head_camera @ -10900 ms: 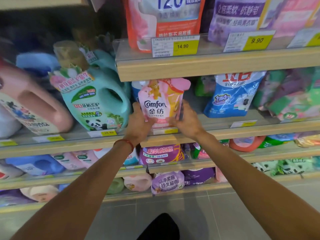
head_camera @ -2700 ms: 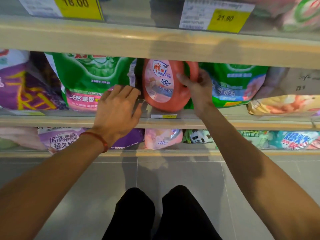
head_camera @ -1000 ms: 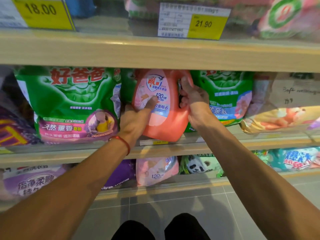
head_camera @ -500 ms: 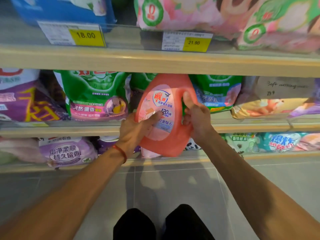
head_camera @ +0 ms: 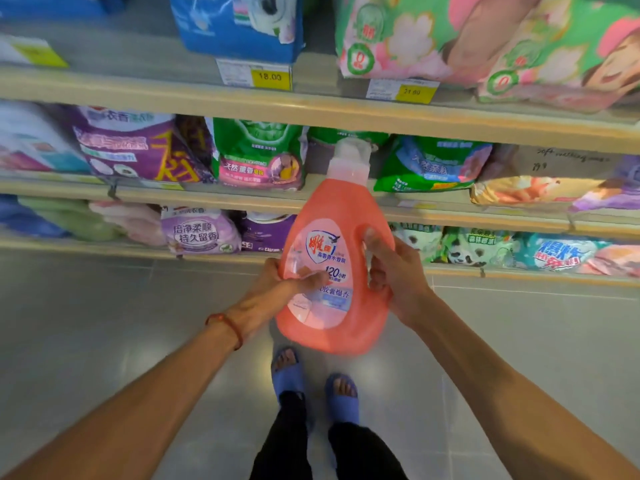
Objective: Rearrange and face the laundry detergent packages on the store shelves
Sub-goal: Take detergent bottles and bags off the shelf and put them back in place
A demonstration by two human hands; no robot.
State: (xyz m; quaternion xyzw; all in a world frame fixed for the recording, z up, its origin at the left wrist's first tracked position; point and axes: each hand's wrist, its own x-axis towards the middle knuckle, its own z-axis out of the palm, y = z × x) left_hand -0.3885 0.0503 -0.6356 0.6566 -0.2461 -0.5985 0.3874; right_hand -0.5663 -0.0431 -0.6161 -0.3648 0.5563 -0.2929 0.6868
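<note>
An orange-pink detergent bottle [head_camera: 332,258] with a pale cap hangs upright in the air in front of the shelves, its label facing me. My left hand [head_camera: 277,289] grips its left side, the thumb lying across the label. My right hand [head_camera: 394,275] holds its right side at the handle, thumb on the front. Behind the bottle's cap, a gap shows on the middle shelf [head_camera: 207,194] between two green detergent bags [head_camera: 259,154] [head_camera: 429,164].
Purple bags [head_camera: 138,143] sit left on the middle shelf. The top shelf carries a blue box [head_camera: 239,26] and flowered bags [head_camera: 485,43]. The bottom shelf holds a purple pouch [head_camera: 199,230] and panda-print packs [head_camera: 474,247]. Below are grey floor tiles and my feet in blue slippers [head_camera: 287,372].
Both hands have drawn the orange-pink bottle off the middle shelf, down and towards me. It now hangs clear of the shelves, and the view has pulled back.
</note>
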